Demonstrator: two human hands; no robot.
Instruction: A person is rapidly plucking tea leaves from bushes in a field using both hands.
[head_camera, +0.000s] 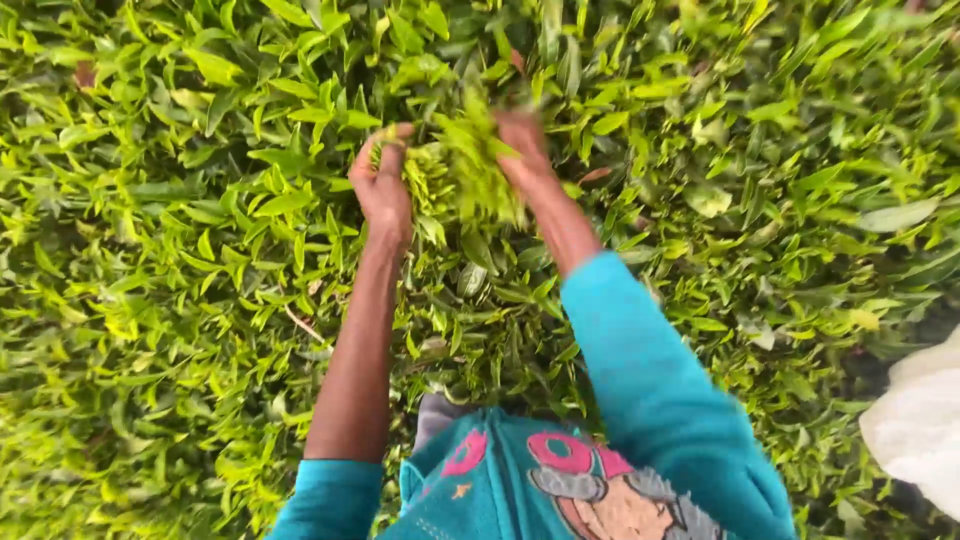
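A person's left hand (383, 185) and right hand (525, 150) close from both sides around a bunch of plucked bright green leaves (462, 170), raised just above a dense, leafy green bush (180, 260)

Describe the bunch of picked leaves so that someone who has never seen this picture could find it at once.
Start from the wide green bush that fills the picture, then follow the two arms up to the left hand and the right hand. The bunch of picked leaves sits between them. Unlike the leaves around it, it is a loose, blurred, yellow-green clump gathered in the hands, not growing on stems.
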